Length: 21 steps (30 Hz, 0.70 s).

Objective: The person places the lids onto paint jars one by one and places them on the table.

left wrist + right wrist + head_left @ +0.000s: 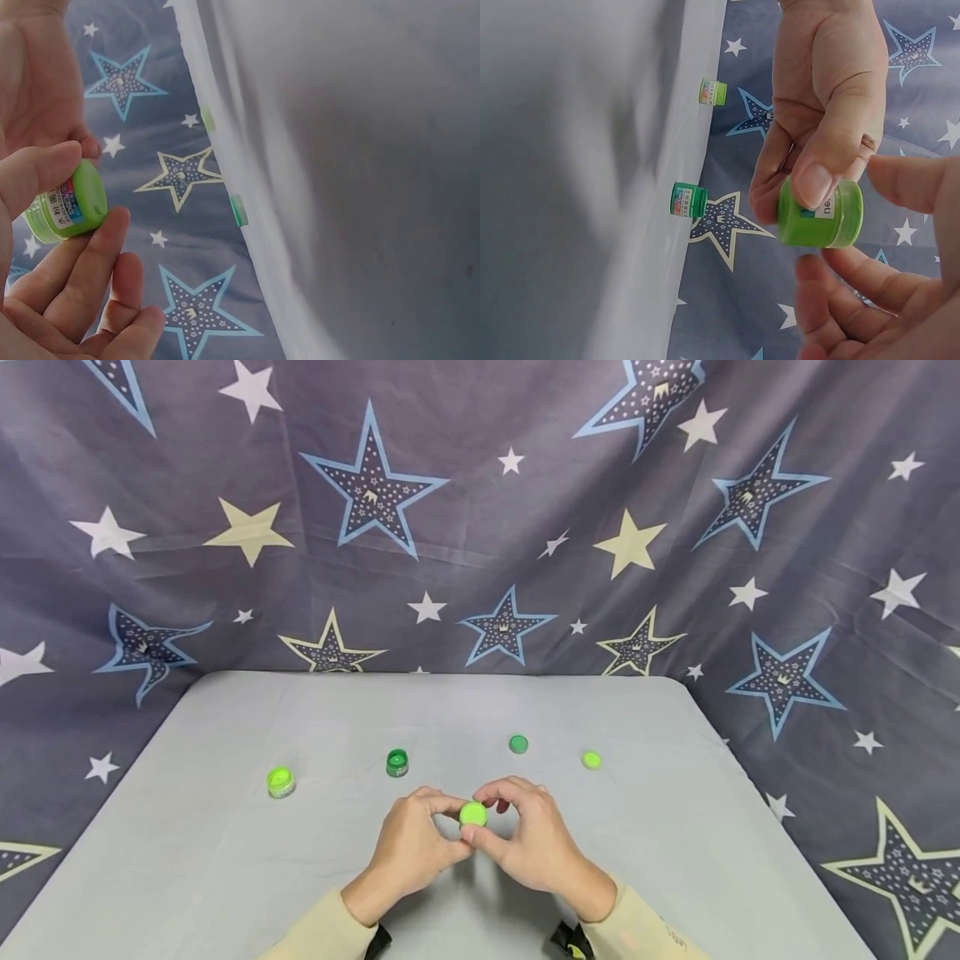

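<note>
A small bright green paint jar (473,814) is held between both hands over the near middle of the table, its flat round green face upward. My left hand (415,835) grips it from the left; in the left wrist view its thumb (52,169) lies over the jar (91,193), fingers beneath. My right hand (536,839) straddles the upper end from the right, thumb and forefinger at opposite edges in the head view. In the right wrist view, the jar (799,214) shows a printed label, with right fingertips (829,259) close at its rim.
Beyond the hands stand an uncapped lime jar (281,782) on the left and an uncapped dark green jar (397,763). A dark green lid (518,744) and a lime lid (592,760) lie to the right. A starry curtain (480,518) borders the pale table (187,860).
</note>
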Tool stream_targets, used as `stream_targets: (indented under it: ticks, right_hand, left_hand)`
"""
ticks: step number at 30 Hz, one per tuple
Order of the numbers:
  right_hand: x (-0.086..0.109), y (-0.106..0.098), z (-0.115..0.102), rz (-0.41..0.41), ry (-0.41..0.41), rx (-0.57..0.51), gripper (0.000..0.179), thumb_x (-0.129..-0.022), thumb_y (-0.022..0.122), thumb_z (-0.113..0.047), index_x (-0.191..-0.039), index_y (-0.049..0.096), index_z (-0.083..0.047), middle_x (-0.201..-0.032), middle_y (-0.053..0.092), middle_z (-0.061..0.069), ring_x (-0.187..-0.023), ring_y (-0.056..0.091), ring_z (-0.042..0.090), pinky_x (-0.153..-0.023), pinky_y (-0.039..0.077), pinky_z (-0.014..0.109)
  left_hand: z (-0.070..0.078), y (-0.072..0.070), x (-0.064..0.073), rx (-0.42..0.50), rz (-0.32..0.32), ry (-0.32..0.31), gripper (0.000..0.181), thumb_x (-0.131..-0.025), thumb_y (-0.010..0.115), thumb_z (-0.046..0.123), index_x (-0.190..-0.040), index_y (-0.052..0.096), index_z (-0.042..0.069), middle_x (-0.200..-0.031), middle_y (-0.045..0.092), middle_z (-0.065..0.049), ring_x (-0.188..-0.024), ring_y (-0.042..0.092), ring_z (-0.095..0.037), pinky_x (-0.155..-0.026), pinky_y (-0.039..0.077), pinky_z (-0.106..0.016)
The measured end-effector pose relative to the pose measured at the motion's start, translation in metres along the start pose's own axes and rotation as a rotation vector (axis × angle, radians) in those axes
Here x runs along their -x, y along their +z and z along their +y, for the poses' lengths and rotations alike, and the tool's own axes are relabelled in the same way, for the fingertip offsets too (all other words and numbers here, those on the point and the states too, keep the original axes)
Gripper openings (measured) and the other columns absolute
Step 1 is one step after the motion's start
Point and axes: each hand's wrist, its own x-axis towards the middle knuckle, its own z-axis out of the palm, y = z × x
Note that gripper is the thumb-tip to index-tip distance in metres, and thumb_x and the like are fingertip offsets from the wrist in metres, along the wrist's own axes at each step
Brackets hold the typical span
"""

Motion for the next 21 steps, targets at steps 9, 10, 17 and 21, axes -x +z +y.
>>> stream_targets:
  ticks: [9, 10, 17, 21]
  right_hand:
    - [-0.002, -0.001, -0.001, 0.015, -0.017, 0.0, 0.022, -0.094, 0.076, -0.035, -0.105, 0.074, -0.016, -0.094, 0.069, -0.012, -0.082, 0.056, 0.01, -0.077, 0.039, 0.032]
    - [-0.002, -0.001, -0.001, 0.016, -0.017, 0.004, 0.022, -0.094, 0.076, -0.034, -0.105, 0.074, -0.015, -0.093, 0.067, -0.012, -0.081, 0.055, 0.008, -0.077, 0.039, 0.032]
    - [0.001, -0.003, -0.002, 0.031, -0.008, 0.047, 0.021, -0.094, 0.075, -0.034, -0.106, 0.074, -0.017, -0.09, 0.064, -0.013, -0.081, 0.054, 0.005, -0.077, 0.038, 0.031]
    - [0.003, -0.002, 0.001, 0.035, -0.014, 0.07, 0.02, -0.094, 0.074, -0.035, -0.106, 0.073, -0.018, -0.091, 0.068, -0.012, -0.082, 0.054, 0.004, -0.077, 0.038, 0.031]
  left_hand:
    - [-0.001, -0.005, 0.001, -0.004, 0.006, -0.035, 0.031, -0.07, 0.095, 0.023, -0.097, 0.082, 0.02, -0.092, 0.07, 0.012, -0.092, 0.069, -0.016, -0.081, 0.055, -0.038]
    - [-0.001, -0.005, 0.001, -0.004, 0.008, -0.033, 0.03, -0.07, 0.095, 0.023, -0.097, 0.082, 0.021, -0.091, 0.07, 0.013, -0.091, 0.069, -0.016, -0.081, 0.055, -0.039]
    - [-0.002, -0.009, 0.002, -0.009, 0.022, -0.043, 0.029, -0.07, 0.096, 0.024, -0.095, 0.081, 0.026, -0.09, 0.07, 0.015, -0.092, 0.068, -0.009, -0.083, 0.055, -0.042]
    - [-0.004, -0.012, 0.003, -0.018, 0.028, -0.051, 0.029, -0.071, 0.095, 0.023, -0.096, 0.081, 0.026, -0.09, 0.07, 0.016, -0.092, 0.068, -0.008, -0.084, 0.055, -0.043]
